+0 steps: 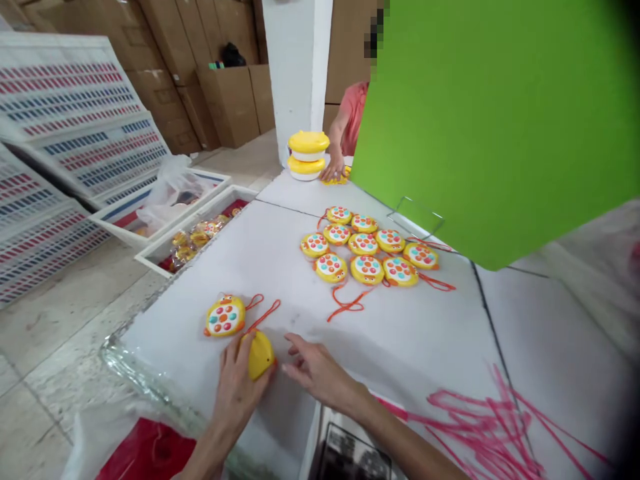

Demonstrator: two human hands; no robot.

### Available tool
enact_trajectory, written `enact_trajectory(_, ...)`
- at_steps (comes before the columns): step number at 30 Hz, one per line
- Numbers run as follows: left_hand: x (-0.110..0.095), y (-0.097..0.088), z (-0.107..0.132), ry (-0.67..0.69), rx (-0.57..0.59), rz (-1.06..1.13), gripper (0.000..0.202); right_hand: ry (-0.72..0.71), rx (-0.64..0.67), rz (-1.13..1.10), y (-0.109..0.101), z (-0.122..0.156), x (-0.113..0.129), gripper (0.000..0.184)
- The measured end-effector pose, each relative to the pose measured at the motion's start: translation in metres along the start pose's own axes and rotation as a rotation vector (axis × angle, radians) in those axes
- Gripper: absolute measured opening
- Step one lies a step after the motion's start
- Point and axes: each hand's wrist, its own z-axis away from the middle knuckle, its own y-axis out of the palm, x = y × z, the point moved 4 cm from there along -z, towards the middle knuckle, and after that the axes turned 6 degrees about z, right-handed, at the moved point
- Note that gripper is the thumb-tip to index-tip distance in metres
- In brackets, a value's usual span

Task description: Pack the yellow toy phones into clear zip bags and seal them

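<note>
My left hand (237, 387) is wrapped round a yellow toy (261, 353) that lies back up on the white table (400, 333) near its front edge. My right hand (315, 368) hovers just right of that toy, fingers stretched out and apart, holding nothing. A yellow duck-shaped toy with coloured buttons (225, 316) lies face up just beyond my left hand, its orange cord (263, 312) trailing to the right. Farther out lies a cluster of several like toys (367, 248) with orange cords.
A big green sheet (495, 120) fills the upper right. Another person's hand (333, 170) rests by stacked yellow and white parts (307, 155) at the far edge. Trays of packed toys (195, 237) and printed panels (75, 120) stand left. Pink scribbles (480, 413) mark the table.
</note>
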Motion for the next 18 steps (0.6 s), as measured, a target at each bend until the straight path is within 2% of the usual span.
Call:
enact_trajectory(2, -0.013, 0.015, 0.003, -0.029, 0.052, 0.155, 0.054, 0.019, -0.052, -0.153, 0.006, 0.003, 0.002, 0.047)
enact_trajectory(4, -0.031, 0.026, 0.011, -0.044, 0.087, 0.298, 0.055, 0.021, -0.177, -0.32, 0.005, 0.008, 0.003, 0.045)
enact_trajectory(6, -0.048, 0.028, 0.016, 0.005, 0.108, 0.358, 0.056, 0.041, -0.302, -0.473, -0.003, 0.019, 0.001, 0.041)
enact_trajectory(8, -0.055, 0.02, 0.012, 0.117, 0.092, 0.285, 0.055, 0.085, -0.389, -0.563, -0.018, 0.036, -0.004, 0.039)
enact_trajectory(10, -0.045, 0.005, -0.004, 0.191, 0.003, 0.072, 0.053, 0.15, -0.485, -0.564, -0.036, 0.057, -0.013, 0.039)
enact_trajectory(11, -0.033, -0.005, -0.015, 0.19, -0.062, -0.06, 0.055, 0.188, -0.543, -0.554, -0.045, 0.067, -0.019, 0.04)
enact_trajectory(12, -0.017, -0.014, -0.027, 0.133, -0.109, -0.191, 0.059, 0.221, -0.59, -0.552, -0.052, 0.077, -0.026, 0.041)
enact_trajectory(13, 0.001, -0.022, -0.041, 0.055, -0.11, -0.295, 0.062, 0.25, -0.627, -0.554, -0.058, 0.085, -0.034, 0.042)
enact_trajectory(15, 0.031, -0.03, -0.067, -0.019, -0.029, -0.391, 0.055, 0.296, -0.668, -0.584, -0.062, 0.096, -0.048, 0.045)
enact_trajectory(17, 0.047, -0.035, -0.096, -0.059, 0.008, -0.338, 0.053, 0.331, -0.704, -0.612, -0.062, 0.101, -0.064, 0.049)
enact_trajectory(18, 0.049, -0.035, -0.111, -0.085, 0.029, -0.243, 0.053, 0.348, -0.723, -0.621, -0.061, 0.102, -0.071, 0.051)
